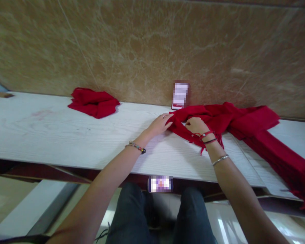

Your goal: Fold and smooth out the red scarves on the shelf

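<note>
A red scarf (231, 118) with fringed ends lies bunched and folded on the white wooden tabletop (53, 135). Against its left end rests my left hand (159, 124), fingers stretched and slightly apart, fingertips touching the cloth. My right hand (197, 126) is closed over the same part of the scarf, knuckles up. Whatever its fingers may pinch is hidden from this view. Some fringe hangs out below my right wrist, near the red bracelet (205, 135).
A smaller folded red cloth (94, 102) lies to the left by the marbled wall (132, 51). A blurred upright rectangular object (180, 95) leans on the wall. Below the table's front edge, a phone (160, 184) sits above my knees. The scarf's long end drapes over the right edge.
</note>
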Motion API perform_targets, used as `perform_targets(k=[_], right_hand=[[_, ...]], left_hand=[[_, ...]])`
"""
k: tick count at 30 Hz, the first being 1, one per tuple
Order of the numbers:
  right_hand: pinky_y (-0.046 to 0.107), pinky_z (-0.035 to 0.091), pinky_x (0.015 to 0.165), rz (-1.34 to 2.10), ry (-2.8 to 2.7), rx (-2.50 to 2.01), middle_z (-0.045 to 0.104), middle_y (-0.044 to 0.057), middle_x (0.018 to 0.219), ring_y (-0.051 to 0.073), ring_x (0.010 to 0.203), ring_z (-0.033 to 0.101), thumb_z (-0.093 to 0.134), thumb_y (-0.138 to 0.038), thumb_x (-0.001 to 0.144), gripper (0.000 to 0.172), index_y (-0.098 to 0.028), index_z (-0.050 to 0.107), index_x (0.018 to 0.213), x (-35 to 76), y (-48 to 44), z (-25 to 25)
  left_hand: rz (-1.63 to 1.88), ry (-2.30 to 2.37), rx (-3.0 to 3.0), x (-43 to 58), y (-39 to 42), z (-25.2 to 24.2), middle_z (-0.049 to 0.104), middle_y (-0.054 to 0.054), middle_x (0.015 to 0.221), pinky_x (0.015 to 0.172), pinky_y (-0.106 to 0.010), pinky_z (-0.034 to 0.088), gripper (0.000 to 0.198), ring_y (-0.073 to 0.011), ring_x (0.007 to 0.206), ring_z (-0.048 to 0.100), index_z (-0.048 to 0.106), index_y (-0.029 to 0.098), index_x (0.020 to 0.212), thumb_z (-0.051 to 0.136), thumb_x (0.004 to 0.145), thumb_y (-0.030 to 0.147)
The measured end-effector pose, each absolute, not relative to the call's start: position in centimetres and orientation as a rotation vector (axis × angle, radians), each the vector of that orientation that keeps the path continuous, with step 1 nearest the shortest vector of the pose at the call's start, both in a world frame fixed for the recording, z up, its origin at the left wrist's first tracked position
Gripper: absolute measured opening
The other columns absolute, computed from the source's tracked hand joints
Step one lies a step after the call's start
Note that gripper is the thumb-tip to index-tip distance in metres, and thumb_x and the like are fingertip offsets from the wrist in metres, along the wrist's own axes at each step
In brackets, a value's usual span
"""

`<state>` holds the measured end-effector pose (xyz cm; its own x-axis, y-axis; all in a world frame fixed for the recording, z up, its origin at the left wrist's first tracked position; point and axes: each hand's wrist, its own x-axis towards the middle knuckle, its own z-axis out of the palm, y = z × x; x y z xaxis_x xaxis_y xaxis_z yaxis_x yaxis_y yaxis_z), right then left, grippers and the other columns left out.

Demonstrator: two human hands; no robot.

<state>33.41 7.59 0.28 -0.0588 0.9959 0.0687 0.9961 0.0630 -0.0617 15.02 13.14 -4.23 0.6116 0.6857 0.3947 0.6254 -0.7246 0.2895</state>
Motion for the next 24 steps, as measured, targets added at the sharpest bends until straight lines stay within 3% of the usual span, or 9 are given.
perform_targets(k=[4,10,16,20,24], right_hand=[[0.028,0.046,0.075,0.109,-2.307,-2.053,0.072,0.016,0.086,0.023,0.081,0.066,0.050,-0.019,0.081,0.027,-0.011,0.074,0.087,32.9,7.8,-0.6],[0.030,0.046,0.080,0.121,-2.362,-2.088,0.071,0.017,0.094,0.026,0.091,0.065,0.051,-0.013,0.079,0.026,-0.010,0.073,0.093,32.6,8.2,-0.8],[0.029,0.044,0.080,0.054,-2.343,-2.092,0.070,0.018,0.096,0.024,0.093,0.064,0.044,-0.020,0.084,0.031,-0.008,0.070,0.097,31.7,7.5,-0.2],[0.028,0.043,0.075,-0.031,-2.108,-1.973,0.070,0.013,0.087,0.022,0.085,0.063,0.045,-0.023,0.084,0.027,-0.012,0.068,0.092,31.4,7.3,0.1],[0.029,0.043,0.072,-0.119,-1.968,-1.863,0.068,0.012,0.091,0.022,0.085,0.061,0.046,-0.021,0.084,0.023,-0.012,0.067,0.090,30.9,7.2,0.3]], left_hand=[[0.638,1.011,2.792,15.2,12.9,-4.0,0.045,-0.011,0.138,0.109,-0.032,0.032,0.043,-0.0178,0.128,0.041,0.045,0.016,0.134,0.045,0.091,0.023],[0.555,0.840,2.900,15.2,13.1,-4.0,0.040,-0.009,0.144,0.112,-0.036,0.026,0.047,-0.0187,0.134,0.033,0.047,0.019,0.132,0.051,0.086,0.015],[0.542,0.767,2.933,15.1,13.5,-4.2,0.054,-0.009,0.130,0.106,-0.037,0.035,0.045,-0.0180,0.121,0.047,0.051,0.016,0.127,0.050,0.082,0.008],[0.661,0.857,2.910,15.0,13.7,-4.2,0.058,-0.011,0.118,0.094,-0.032,0.044,0.044,-0.0186,0.108,0.054,0.053,0.013,0.125,0.048,0.082,0.007],[0.719,0.946,2.943,14.9,13.8,-3.9,0.060,-0.010,0.104,0.088,-0.032,0.046,0.029,-0.0201,0.099,0.056,0.063,0.012,0.104,0.049,0.079,0.008]])
